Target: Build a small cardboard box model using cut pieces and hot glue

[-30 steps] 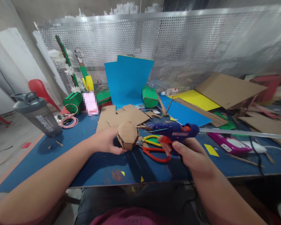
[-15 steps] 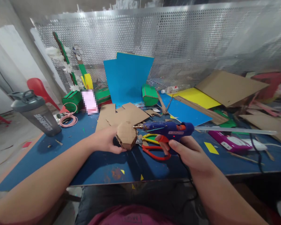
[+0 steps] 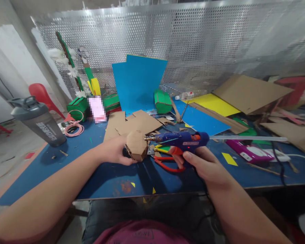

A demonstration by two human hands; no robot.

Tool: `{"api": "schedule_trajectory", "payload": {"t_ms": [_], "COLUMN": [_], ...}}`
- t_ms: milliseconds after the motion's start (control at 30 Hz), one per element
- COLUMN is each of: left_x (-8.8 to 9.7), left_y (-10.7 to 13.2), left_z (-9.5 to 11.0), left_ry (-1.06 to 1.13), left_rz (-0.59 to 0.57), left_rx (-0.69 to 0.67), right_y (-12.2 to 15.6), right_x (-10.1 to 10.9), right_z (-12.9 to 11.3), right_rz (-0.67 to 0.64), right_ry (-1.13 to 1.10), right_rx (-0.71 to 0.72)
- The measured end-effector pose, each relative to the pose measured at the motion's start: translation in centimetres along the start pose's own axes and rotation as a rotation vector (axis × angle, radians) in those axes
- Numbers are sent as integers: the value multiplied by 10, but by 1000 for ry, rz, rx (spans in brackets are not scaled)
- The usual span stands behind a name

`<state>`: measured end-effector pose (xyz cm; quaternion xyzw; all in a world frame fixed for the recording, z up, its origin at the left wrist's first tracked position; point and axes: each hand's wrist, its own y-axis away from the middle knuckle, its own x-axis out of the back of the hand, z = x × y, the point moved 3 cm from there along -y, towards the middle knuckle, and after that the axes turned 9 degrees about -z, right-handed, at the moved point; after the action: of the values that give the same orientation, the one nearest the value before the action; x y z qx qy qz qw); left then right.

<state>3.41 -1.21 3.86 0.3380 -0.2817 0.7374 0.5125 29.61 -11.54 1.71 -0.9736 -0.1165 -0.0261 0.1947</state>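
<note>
We held a brown, many-sided cardboard piece in our left hand, the thumb by its lower edge and the other fingers mostly hidden behind it. It was over the front middle of the blue table, though we could not tell whether it rested there. Our right hand was wrapped around a dark blue glue gun with an orange trigger, its metal nozzle pointing left at the piece's right edge; we could not see whether they touched. A long translucent stick ran out of the gun's back.

Below the gun we had red looped handles, partly hidden by our fingers. Flat brown cardboard sheets lay just behind the piece. A grey shaker bottle stood well to the left, beside a coil of pink cord.
</note>
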Motion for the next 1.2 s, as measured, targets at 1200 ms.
{"api": "schedule_trajectory", "payload": {"t_ms": [1200], "left_x": [0], "left_y": [0], "left_z": [0], "left_ry": [50], "left_rz": [27], "left_rx": [-92], "right_y": [6], "right_x": [13], "right_z": [13], "right_rz": [-99], "right_ry": [-200], "right_rx": [18]}}
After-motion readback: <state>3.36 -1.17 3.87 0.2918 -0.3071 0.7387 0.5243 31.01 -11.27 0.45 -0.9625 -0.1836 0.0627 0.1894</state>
